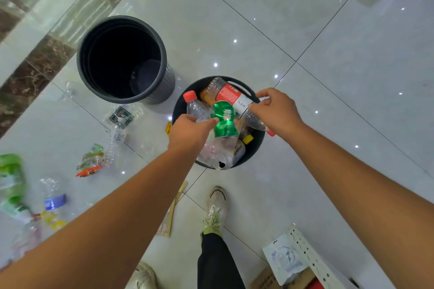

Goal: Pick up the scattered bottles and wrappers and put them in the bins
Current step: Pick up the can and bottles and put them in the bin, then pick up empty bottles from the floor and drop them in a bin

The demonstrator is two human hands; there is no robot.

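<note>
Fingers of your left hand (187, 131) curl round the red-capped clear bottle (196, 109); those of your right hand (277, 110) pinch the red-labelled bottle (229, 95), both over the full small bin (257, 148). Other bottles (116, 138) and wrappers (90, 162) litter the floor (328, 77).

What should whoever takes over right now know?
Left hand grips a red-capped clear bottle over the small bin; right hand pinches the red-label bottle atop its heap.
Done: small bin heaped full.
Left: white-label bottle, wrappers, green bottle and blue-label bottle on the floor at left; large bin looks empty.
</note>
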